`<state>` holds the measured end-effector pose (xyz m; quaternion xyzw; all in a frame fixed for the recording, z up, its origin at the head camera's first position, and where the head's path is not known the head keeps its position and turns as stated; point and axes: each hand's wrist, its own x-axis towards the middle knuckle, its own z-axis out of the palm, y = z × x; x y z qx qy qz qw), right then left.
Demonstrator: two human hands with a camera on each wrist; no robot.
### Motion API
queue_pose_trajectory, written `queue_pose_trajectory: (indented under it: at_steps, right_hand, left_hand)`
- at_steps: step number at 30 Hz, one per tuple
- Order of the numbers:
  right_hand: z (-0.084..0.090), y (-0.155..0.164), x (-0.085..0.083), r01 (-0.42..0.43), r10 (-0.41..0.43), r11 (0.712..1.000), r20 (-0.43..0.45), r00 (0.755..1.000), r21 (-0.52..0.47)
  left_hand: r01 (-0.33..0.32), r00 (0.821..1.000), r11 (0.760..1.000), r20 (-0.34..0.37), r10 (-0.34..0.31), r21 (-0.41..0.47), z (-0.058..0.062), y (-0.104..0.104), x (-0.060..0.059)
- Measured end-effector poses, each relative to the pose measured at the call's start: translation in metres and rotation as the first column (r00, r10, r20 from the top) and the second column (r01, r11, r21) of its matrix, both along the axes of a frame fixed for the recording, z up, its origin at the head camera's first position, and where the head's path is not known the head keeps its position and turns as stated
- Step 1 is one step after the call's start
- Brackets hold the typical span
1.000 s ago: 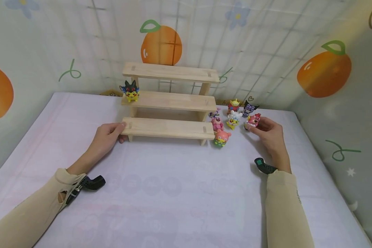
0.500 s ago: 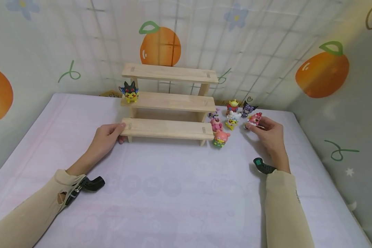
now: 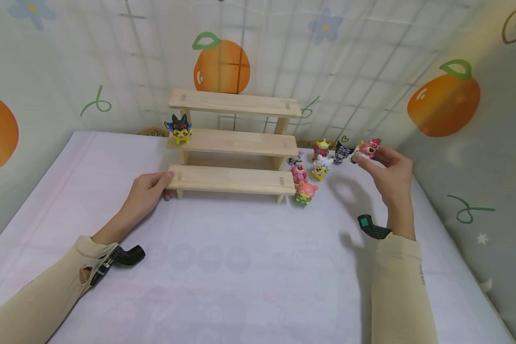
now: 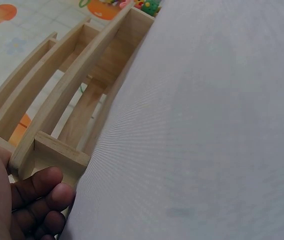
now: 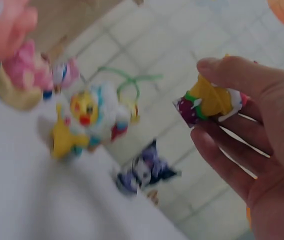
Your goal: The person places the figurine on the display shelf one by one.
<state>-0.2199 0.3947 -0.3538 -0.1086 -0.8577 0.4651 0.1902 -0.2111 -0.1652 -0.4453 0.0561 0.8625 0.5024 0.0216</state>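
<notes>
My left hand (image 3: 146,192) grips the left end of the lowest step of a three-tier wooden display shelf (image 3: 234,179), thumb on top; the left wrist view shows the fingers curled by the shelf's leg (image 4: 62,150). My right hand (image 3: 390,176) pinches a small pink figurine (image 3: 367,149) between thumb and fingers, raised above the table at the right. Its yellow and purple underside (image 5: 209,101) faces the right wrist camera. A black-eared yellow figurine (image 3: 181,130) stands at the left end of the middle step.
Several figurines cluster right of the shelf: a pink-hatted one (image 3: 305,193), a pink bear (image 3: 299,173), a white-capped yellow one (image 3: 321,167), a red and yellow one (image 3: 322,148) and a purple one (image 3: 341,153). A patterned curtain (image 3: 155,57) hangs behind the white-covered table (image 3: 223,286).
My right hand has lifted the pink figurine off the table, moving up and to the right, and its shadow has spread apart from it. My left hand has stayed on the shelf.
</notes>
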Motion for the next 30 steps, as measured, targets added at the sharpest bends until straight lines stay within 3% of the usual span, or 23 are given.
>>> queue_pose_trajectory:
  at_steps: [12,22,30]
  right_hand:
    - [0.032,-0.054,0.001,-0.139,0.141,0.986,-0.013,0.99,0.091]
    - [0.032,-0.106,-0.003,-0.287,0.299,0.952,-0.126,0.946,0.105]
    - [0.03,-0.131,-0.003,-0.317,0.329,0.942,-0.109,0.938,0.114]
  left_hand:
    - [-0.002,1.0,1.0,-0.003,0.002,0.001,0.0,-0.001,0.0]
    - [-0.005,1.0,1.0,-0.002,0.005,-0.002,-0.001,0.0,-0.001]
    - [-0.004,1.0,1.0,-0.014,0.004,-0.003,-0.001,0.0,-0.001]
